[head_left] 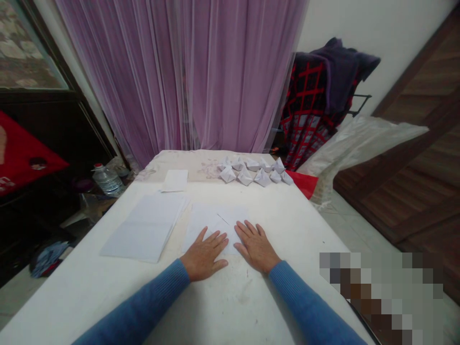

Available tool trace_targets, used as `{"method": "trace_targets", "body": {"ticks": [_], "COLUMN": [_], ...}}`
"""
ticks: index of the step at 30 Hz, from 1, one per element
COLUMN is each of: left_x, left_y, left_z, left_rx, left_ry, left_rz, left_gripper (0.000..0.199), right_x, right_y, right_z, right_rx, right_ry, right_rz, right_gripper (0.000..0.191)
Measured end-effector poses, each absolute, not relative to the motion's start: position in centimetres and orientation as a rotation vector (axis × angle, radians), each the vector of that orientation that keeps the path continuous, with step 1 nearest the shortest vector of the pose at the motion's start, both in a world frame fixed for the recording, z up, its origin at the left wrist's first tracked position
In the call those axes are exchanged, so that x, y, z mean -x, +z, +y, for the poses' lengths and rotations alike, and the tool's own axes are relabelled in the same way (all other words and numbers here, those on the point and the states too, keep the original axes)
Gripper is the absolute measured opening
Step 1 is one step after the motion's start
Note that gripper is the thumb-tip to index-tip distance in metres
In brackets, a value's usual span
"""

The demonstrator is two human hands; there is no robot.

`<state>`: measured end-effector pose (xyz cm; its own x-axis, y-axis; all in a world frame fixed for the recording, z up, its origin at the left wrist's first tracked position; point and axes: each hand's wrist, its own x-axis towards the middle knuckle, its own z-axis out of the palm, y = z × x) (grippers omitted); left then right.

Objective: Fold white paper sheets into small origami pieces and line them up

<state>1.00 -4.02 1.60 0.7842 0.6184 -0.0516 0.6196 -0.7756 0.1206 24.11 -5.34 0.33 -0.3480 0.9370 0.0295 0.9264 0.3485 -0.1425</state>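
A sheet of white paper (204, 215) lies flat on the white-covered table, with a short dark line near its middle. My left hand (204, 253) rests palm down on the sheet's lower left part, fingers spread. On its right edge lies my right hand (258, 245), also flat with the fingers apart. Neither hand grips anything. Left of the sheet is a stack of white paper (145, 227), and behind that a smaller white paper piece (175, 180). Several folded white paper shapes (245, 176) stand in two rows at the table's far right.
The table (287, 297) narrows toward purple curtains (237, 72) at the back. A water bottle (108, 181) stands beyond its left edge. A clear plastic bag (359, 143) and a chair draped with red-checked cloth (309, 96) are off to the right.
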Motion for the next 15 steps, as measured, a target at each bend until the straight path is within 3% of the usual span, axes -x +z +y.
{"method": "trace_targets", "body": {"ticks": [15], "left_x": [-1.26], "left_y": [1.1], "left_z": [-4.49], "left_rx": [-2.837], "left_ry": [0.116], "left_rz": [1.082], "left_gripper": [0.057], "right_x": [-24.4], "right_y": [0.3], "right_z": [-5.56], "right_rx": [1.645], "right_ry": [0.201], "right_rz": [-2.515], "right_gripper": [0.046]}}
